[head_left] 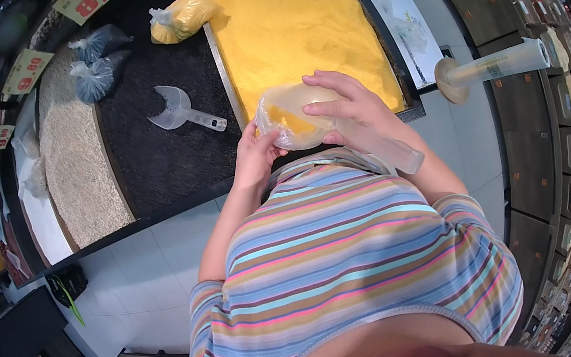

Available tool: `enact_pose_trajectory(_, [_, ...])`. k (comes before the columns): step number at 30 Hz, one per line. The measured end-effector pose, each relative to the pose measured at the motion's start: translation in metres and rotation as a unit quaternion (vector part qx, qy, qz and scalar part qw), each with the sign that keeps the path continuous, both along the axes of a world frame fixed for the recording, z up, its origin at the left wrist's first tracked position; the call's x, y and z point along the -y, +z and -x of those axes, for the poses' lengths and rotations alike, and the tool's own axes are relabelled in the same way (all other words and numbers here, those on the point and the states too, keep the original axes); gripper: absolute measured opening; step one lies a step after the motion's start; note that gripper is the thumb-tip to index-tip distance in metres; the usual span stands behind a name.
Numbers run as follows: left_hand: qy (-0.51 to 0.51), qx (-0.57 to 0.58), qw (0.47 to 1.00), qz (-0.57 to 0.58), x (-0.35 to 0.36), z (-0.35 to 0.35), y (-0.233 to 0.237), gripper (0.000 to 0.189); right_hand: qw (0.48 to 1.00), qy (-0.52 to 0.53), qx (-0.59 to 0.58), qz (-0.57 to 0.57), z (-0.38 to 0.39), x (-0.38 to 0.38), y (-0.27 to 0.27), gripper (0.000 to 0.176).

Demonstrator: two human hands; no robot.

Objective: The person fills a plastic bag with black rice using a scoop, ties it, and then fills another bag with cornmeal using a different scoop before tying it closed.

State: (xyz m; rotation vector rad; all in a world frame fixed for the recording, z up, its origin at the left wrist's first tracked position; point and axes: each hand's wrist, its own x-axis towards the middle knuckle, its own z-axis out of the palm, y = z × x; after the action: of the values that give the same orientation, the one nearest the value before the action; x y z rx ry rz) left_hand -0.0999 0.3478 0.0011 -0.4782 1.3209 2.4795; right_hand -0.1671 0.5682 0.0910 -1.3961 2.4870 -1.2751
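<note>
Over the near edge of the yellow grain bin, my left hand pinches the side of a thin transparent plastic bag. The bag's mouth is drawn around the front of a translucent plastic scoop. Yellow grain shows through the plastic at that end. My right hand is wrapped over the scoop's bowl, fingers bent across its top. The scoop handle sticks out toward my body, beneath my right wrist.
A second scoop lies on black grain. Tied bags of yellow grain and dark grain rest farther back. Beige grain fills the bin at left. A plastic bag roll stands right. Drawers line the right wall.
</note>
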Motion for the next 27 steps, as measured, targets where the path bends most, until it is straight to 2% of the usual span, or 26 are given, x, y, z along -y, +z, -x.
enact_pose_trajectory(2, [-0.013, 0.005, 1.0, -0.007, 0.007, -0.004, -0.006, 0.038, 0.997, -0.034, 0.036, 0.051, -0.002, -0.012, 0.001, 0.049])
enact_pose_trajectory(4, [-0.032, 0.009, 0.999, -0.011, 0.014, -0.006, -0.012, 0.038, 0.978, -0.111, 0.075, 0.163, -0.006, -0.029, 0.005, 0.041])
enact_pose_trajectory(6, [-0.056, 0.014, 0.998, -0.015, 0.019, -0.008, -0.016, 0.038, 0.948, -0.209, 0.081, 0.227, -0.005, -0.05, -0.008, 0.042])
enact_pose_trajectory(9, [-0.071, 0.042, 0.997, -0.008, 0.027, -0.011, -0.017, 0.038, 0.838, -0.377, 0.192, 0.345, 0.002, -0.071, -0.037, 0.046])
enact_pose_trajectory(12, [-0.064, 0.049, 0.997, -0.008, 0.035, -0.013, -0.017, 0.037, 0.803, -0.425, 0.276, 0.313, 0.022, -0.084, -0.069, 0.05])
enact_pose_trajectory(15, [-0.063, 0.033, 0.997, 0.01, 0.046, -0.01, -0.024, 0.036, 0.755, -0.442, 0.374, 0.307, 0.031, -0.067, -0.105, 0.051])
enact_pose_trajectory(17, [-0.066, 0.033, 0.997, 0.018, 0.046, -0.006, -0.021, 0.036, 0.691, -0.441, 0.445, 0.36, 0.032, -0.039, -0.116, 0.054])
enact_pose_trajectory(23, [-0.103, 0.046, 0.991, 0.064, 0.042, 0.01, -0.018, 0.036, 0.645, -0.375, 0.499, 0.44, 0.052, 0.016, -0.161, 0.052])
enact_pose_trajectory(27, [-0.106, 0.062, 0.991, 0.06, 0.04, 0.009, -0.003, 0.034, 0.571, -0.346, 0.559, 0.492, 0.062, 0.021, -0.159, 0.048])
